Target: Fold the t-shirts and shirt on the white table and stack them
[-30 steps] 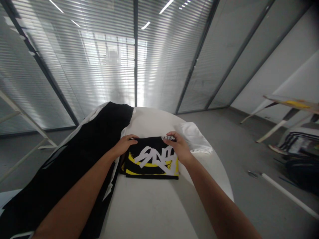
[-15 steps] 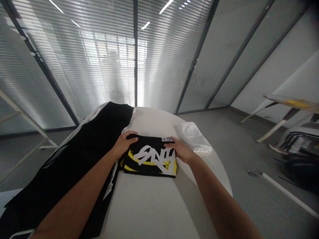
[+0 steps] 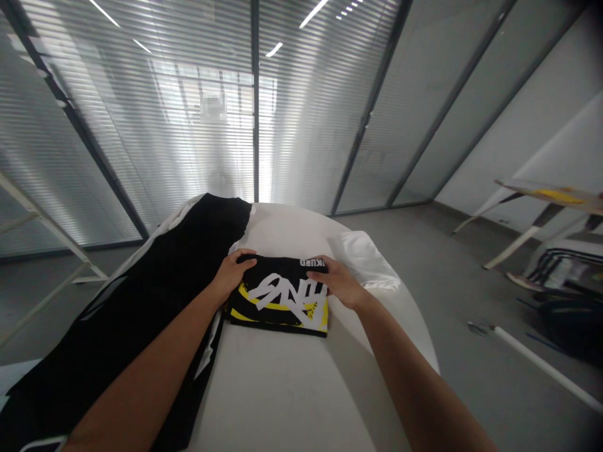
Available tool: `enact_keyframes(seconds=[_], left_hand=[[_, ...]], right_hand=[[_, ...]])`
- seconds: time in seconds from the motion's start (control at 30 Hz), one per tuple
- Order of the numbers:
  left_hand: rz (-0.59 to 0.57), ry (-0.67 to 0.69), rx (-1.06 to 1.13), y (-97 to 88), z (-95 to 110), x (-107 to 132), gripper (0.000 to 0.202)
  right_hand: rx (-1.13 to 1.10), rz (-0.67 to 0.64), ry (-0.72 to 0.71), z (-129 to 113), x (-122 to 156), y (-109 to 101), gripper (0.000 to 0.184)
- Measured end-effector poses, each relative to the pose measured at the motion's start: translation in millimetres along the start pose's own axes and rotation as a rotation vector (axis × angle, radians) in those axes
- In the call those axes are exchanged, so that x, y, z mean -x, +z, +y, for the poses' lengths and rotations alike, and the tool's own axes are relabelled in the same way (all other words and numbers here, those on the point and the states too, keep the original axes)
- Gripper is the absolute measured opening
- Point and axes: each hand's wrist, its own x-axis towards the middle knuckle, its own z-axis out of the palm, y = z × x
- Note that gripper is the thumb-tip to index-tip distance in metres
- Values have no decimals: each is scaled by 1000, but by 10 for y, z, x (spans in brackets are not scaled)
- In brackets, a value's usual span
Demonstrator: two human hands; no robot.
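Observation:
A folded black garment, seemingly a T-shirt [image 3: 277, 298], with white lettering and yellow print lies on the white table [image 3: 292, 389]. My left hand [image 3: 233, 273] grips its far left corner, thumb on top and fingers over the far edge. At the far right corner my right hand [image 3: 336, 281] pinches the fabric the same way, its thumb near small white letters. Left of the folded shirt, a long black garment [image 3: 155, 276] is spread over the table. A folded white cloth [image 3: 370, 258] with a sheen lies beyond my right hand.
Glass partitions with blinds [image 3: 202, 138] stand behind the table. At right are a wooden-topped table [image 3: 556, 196], a dark bag [image 3: 570, 323] and a white pole [image 3: 541, 361] on the floor. A white metal frame [image 3: 51, 226] stands at left.
The folded shirt has shifted slightly left between my hands, and more of the small lettering shows by my right thumb. Both hands keep their hold.

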Motion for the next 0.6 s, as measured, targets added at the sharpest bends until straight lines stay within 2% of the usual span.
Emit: enact_keyframes(seconds=[0.13, 0.23, 0.3, 0.43, 0.6], left_hand=[[14, 30, 29, -10, 2, -15, 40], [102, 93, 68, -14, 35, -21, 35], [159, 87, 107, -18, 50, -28, 31], [193, 8, 191, -26, 38, -56, 27], [211, 11, 228, -25, -9, -105, 23]], right_hand=[[-14, 23, -85, -53, 23, 37, 32], [-21, 54, -155, -158, 65, 41, 31], [-46, 72, -208, -264, 92, 18, 29], [-103, 116, -273, -561, 80, -80, 29], [-89, 209, -366, -1032, -107, -272, 29]])
